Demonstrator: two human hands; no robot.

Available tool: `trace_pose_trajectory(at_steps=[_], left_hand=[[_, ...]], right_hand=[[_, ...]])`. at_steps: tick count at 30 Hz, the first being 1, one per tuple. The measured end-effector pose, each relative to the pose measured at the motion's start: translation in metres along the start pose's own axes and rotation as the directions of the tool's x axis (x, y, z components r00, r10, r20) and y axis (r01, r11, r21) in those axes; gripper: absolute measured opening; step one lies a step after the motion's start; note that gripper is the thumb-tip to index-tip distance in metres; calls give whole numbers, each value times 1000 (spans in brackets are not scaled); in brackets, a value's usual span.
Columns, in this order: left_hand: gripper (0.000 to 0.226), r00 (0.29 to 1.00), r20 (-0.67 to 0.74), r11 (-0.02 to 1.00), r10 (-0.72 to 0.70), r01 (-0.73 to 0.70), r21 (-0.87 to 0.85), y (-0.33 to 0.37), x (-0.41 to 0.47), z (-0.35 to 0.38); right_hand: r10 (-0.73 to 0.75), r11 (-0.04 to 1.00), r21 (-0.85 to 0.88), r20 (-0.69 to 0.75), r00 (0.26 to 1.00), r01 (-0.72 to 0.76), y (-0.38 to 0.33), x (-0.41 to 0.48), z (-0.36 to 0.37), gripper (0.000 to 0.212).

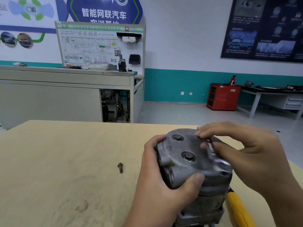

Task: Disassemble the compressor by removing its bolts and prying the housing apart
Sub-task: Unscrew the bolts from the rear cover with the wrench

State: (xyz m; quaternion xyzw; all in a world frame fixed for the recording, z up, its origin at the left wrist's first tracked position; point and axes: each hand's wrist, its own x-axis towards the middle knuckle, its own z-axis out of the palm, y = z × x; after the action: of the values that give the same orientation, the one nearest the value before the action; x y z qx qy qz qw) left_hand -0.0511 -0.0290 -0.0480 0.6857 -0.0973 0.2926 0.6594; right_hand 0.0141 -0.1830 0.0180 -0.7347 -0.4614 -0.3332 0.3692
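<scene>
Nearest, at the lower right, a yellow handle (236, 205) lies on the surface (57, 161) just beside the compressor (185, 148). Its working end is hidden behind the housing, so I cannot tell what tool it is.

The compressor stands upright near the front right of the surface. The left grip (157, 182) is wrapped round its upper left side, thumb pressed against the cover's front edge, steadying it. The right grip (246, 149) is over the far right of the cover, fingers and thumb pinching a threaded bolt (209, 145).

This looks like the bolt-removal step, with a loosened bolt being drawn out by hand. Two seated bolts (177, 138) remain in their recesses, so prying seems some way off. The next move likely calls for lifting this bolt clear and setting it down, perhaps by the loose bolt (120, 167) lying well apart to the left.

The pinched bolt is blurred. Whether its tip has left the hole is hidden by the fingers, as is any bolt under that hand. The compressor's base is cut off at the frame's bottom.

Beyond, a grey bench (49, 95) and a red cabinet (223, 97) stand by the wall.
</scene>
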Motion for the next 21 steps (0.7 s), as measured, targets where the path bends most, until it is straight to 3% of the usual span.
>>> trace_pose_trajectory(at_steps=[3, 5, 8, 11, 13, 17, 21], left_hand=[[69, 1000, -16, 1000, -9, 10, 21, 0, 0, -1], [70, 1000, -18, 1000, -10, 11, 18, 0, 0, -1], [69, 1000, -18, 1000, -11, 11, 14, 0, 0, -1], [69, 1000, -4, 1000, -18, 18, -4, 1, -1, -1], [69, 1000, 4, 1000, -26, 26, -15, 1, -1, -1], [68, 1000, -16, 1000, -24, 24, -16, 2, -2, -2], [68, 1000, -19, 1000, -23, 23, -14, 1, -2, -2]], right_hand=[[-34, 991, 125, -68, 997, 42, 14, -19, -1, 19], [96, 956, 292, -187, 978, -38, 14, -26, 6, 6], [382, 861, 469, -337, 860, -198, 9, -27, 19, 13], [721, 527, 752, -150, 676, -395, 13, -14, 14, 17], [808, 377, 762, 8, 589, -527, 17, 2, 5, 17], [798, 266, 666, 253, 546, -697, 21, 33, -2, 27], [797, 249, 604, 317, 514, -758, 24, 54, 10, 24]])
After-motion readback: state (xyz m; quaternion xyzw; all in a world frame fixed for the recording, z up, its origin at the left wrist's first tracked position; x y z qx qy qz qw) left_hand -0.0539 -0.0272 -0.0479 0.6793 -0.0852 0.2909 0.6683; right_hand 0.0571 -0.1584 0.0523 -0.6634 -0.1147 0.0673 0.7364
